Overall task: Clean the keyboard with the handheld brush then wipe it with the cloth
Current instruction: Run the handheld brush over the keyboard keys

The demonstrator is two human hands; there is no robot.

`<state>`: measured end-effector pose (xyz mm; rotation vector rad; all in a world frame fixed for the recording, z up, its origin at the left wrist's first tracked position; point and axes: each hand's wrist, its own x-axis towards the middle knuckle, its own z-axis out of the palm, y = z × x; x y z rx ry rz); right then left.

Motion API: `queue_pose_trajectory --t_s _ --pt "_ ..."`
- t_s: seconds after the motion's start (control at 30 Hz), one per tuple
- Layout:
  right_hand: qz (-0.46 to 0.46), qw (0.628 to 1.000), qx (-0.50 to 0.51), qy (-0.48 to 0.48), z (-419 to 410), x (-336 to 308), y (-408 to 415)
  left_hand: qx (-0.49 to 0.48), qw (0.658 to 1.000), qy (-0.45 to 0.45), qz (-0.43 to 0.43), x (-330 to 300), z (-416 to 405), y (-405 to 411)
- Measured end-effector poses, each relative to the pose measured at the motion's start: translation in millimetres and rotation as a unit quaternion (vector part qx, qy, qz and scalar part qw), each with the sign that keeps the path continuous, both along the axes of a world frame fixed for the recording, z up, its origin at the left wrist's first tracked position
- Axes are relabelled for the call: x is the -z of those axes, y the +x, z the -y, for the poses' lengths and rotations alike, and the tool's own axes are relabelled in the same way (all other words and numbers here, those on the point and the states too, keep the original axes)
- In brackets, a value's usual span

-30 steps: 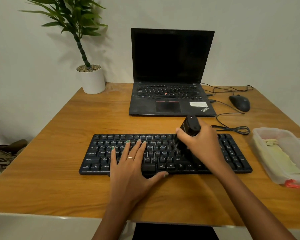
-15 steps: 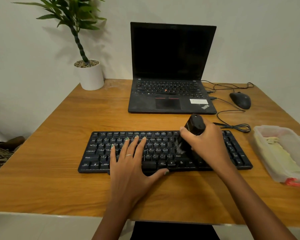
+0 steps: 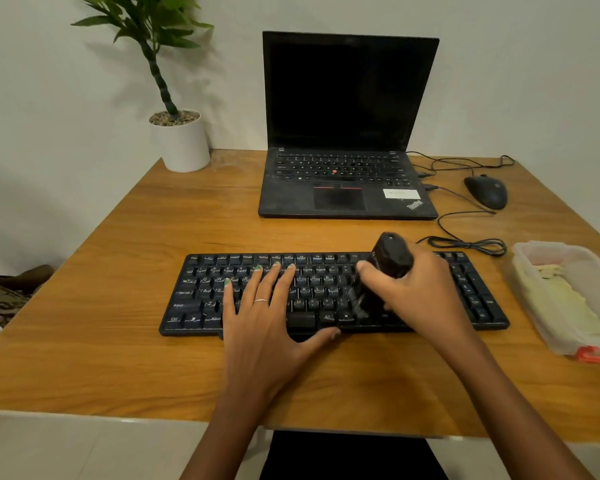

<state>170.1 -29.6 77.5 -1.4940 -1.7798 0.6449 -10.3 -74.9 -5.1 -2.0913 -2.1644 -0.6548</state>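
On a wooden desk (image 3: 125, 271), a person's left hand (image 3: 267, 327) lies flat with fingers spread across the middle keys of a black keyboard (image 3: 201, 296), thumb resting at its near edge, holding nothing; the right hand (image 3: 420, 296) is clamped around a black handheld brush (image 3: 392, 258), tilted with its rounded top leaning away from the person and its bristles, blurred, down on the keys right of centre; compared with half a second ago, the left hand has kept its place while the brush and right hand sit at much the same spot on the keyboard, the camera's view having dipped slightly; behind the keyboard stands an open laptop (image 3: 347, 133) with a dark screen, a potted plant (image 3: 181, 140) to its left, a mouse (image 3: 485, 192) and coiled cable (image 3: 465, 242) to its right; at the desk's right edge, a clear plastic container (image 3: 534, 296) holds a pale yellow cloth (image 3: 568, 306), well apart from both hands.
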Motion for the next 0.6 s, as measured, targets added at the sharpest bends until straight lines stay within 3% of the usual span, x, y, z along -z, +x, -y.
queue_pose_trajectory --t_s 0.07,0.2,0.33,0.47,0.6 --pt "-0.007 0.999 0.033 0.024 -2 0 3 -0.001 1.000 0.000 -0.003 -1 0 1" --pt "-0.001 0.999 -0.038 -0.013 10 2 -5 0.000 1.000 0.003 -0.004 -1 0 0" --pt "-0.021 0.999 0.028 0.000 0 -2 7 0.000 1.000 -0.002 -0.001 -1 1 0" --pt "-0.005 0.998 -0.059 -0.029 16 -1 -8 0.003 1.000 0.007 0.003 -1 1 0" --pt "-0.003 1.000 0.013 0.029 5 0 -5 0.000 1.000 0.002 0.000 -1 2 1"
